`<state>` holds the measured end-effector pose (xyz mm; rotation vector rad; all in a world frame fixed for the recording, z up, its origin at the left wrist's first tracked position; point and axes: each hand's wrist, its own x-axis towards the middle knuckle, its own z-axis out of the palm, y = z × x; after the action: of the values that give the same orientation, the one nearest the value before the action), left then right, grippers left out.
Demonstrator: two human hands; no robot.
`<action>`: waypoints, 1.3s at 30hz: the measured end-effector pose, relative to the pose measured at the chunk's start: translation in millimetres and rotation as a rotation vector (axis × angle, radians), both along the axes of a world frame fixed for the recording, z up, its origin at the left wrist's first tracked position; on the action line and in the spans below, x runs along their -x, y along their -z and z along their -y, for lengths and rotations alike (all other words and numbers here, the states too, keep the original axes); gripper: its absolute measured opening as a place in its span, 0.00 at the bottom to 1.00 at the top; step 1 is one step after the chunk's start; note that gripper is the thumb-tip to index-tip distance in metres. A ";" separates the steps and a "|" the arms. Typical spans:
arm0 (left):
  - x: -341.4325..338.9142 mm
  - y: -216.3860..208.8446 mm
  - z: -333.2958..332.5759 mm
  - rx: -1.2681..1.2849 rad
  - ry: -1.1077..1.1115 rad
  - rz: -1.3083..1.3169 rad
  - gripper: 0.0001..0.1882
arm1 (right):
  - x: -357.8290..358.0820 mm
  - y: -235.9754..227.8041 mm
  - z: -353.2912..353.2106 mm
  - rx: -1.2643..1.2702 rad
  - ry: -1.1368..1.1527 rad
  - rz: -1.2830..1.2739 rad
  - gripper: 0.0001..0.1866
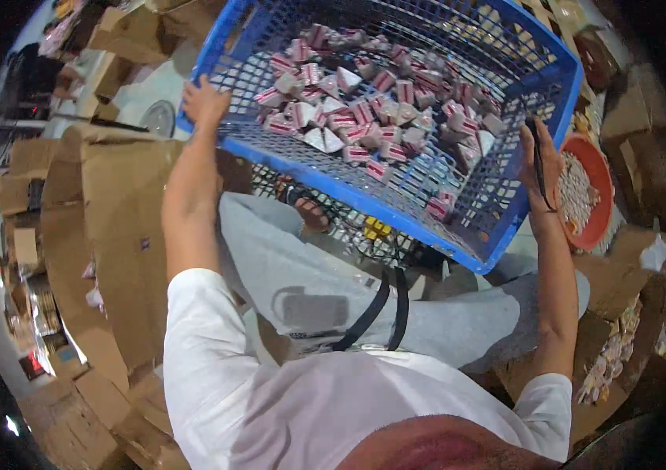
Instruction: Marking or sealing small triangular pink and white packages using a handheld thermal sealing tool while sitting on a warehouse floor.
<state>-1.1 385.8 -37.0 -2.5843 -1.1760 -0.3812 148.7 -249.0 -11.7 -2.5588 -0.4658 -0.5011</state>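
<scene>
White shirt [317, 399] sits closest, down at six o'clock. Up at twelve to one o'clock is a big blue basket [333, 190], full of holes, right between the two hands. Left hand [206, 103], at ten to eleven o'clock, grips the basket's left corner — its fingers touch the rim. Right hand [546, 164], near two o'clock, holds the right side; some of its fingers are hidden. Little striped packs [362, 112], pink and white, lie inside the basket — well apart from the left fingers. Near three o'clock, a red bowl [606, 200] stands just beside the right hand.
</scene>
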 end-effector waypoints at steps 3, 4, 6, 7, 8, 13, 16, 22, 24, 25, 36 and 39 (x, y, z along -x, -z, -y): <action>0.9 -8.6 -37.4 0.040 0.007 0.022 0.42 | 2.3 -6.7 -4.2 -0.010 -0.015 0.049 0.26; -1.2 -6.0 -57.7 0.024 0.027 0.074 0.42 | 0.5 -6.9 -10.7 -0.004 -0.006 0.051 0.26; -14.4 -8.1 -39.8 0.105 -0.153 0.165 0.40 | -0.8 -3.1 -8.4 -0.024 0.098 0.041 0.27; -18.4 -12.6 -42.3 0.113 -0.148 0.160 0.40 | -4.7 -0.7 -8.2 -0.110 0.099 0.082 0.27; -19.1 -18.3 -49.8 0.155 -0.206 0.160 0.37 | -10.4 0.6 -5.4 -0.105 0.102 0.079 0.27; -36.4 -49.9 -39.1 0.171 -0.137 0.336 0.29 | -38.5 21.5 18.3 -0.270 0.261 -0.101 0.32; -48.4 -94.8 0.3 0.148 -0.148 0.317 0.31 | -41.4 23.5 23.9 -0.385 0.273 -0.161 0.35; -27.2 -110.2 21.0 0.146 -0.097 0.402 0.26 | -82.4 67.0 63.1 -0.843 0.060 -0.139 0.24; -17.0 -126.8 27.7 0.107 -0.141 0.417 0.26 | -74.1 68.7 71.3 -0.913 0.096 -0.087 0.27; -15.7 -135.9 22.7 0.104 -0.086 0.433 0.27 | -74.0 70.3 82.1 -1.043 0.153 -0.081 0.24; 68.1 -280.7 159.5 -0.197 0.071 0.720 0.23 | 16.5 76.9 109.4 -1.448 0.535 -0.108 0.34; 57.1 -304.2 200.8 -0.060 0.173 0.820 0.22 | -23.6 143.0 155.0 -1.171 0.671 0.135 0.37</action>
<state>-58.2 185.0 267.2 -2.5270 -1.1053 -1.5902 172.3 -404.1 -154.7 -1.4635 0.5547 -0.8461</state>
